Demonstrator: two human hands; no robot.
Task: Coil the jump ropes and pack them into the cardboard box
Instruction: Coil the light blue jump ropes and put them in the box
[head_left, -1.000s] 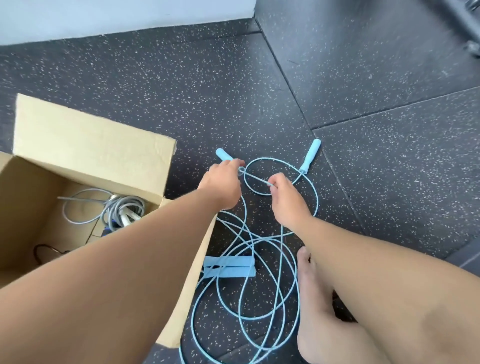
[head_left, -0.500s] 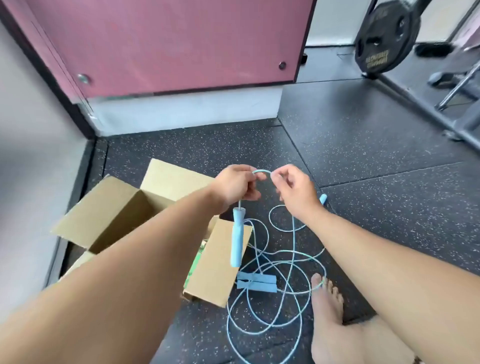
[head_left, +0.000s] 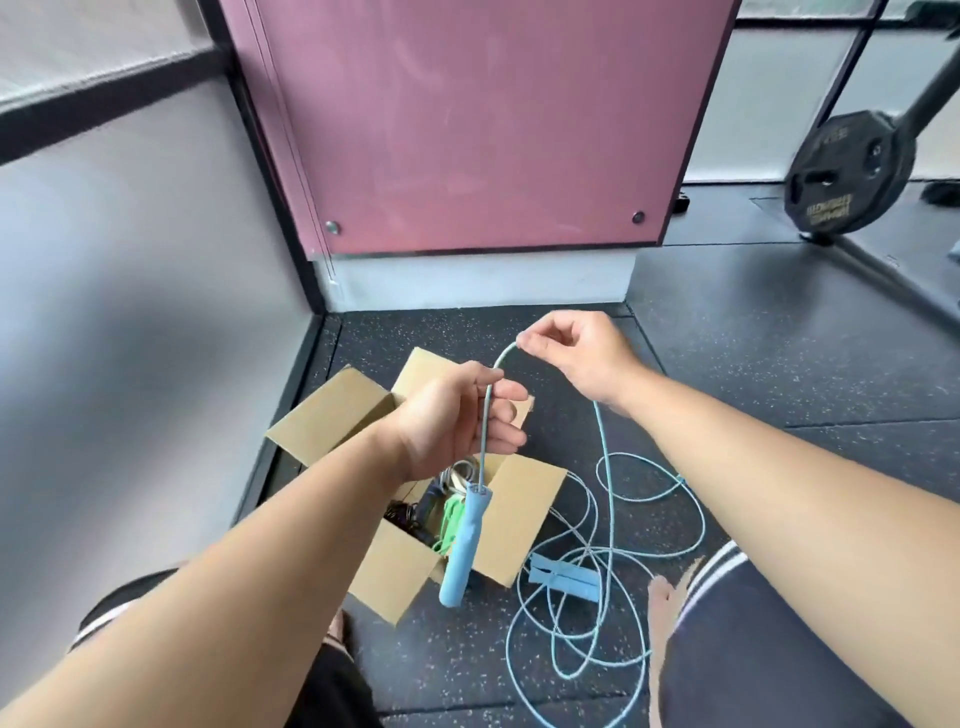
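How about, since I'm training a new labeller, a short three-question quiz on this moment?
1. True or false: the blue handle hangs free below the left hand.
2. The right hand pinches: A) the blue rope, B) a box flap, C) nothing.
3. Fill in: most of the blue rope lies loose on the ____, right of the cardboard box.
Key: 1 true; 2 A; 3 floor.

A gym: speckled rubber floor (head_left: 779, 364), weight plate (head_left: 852, 176) on a bar.
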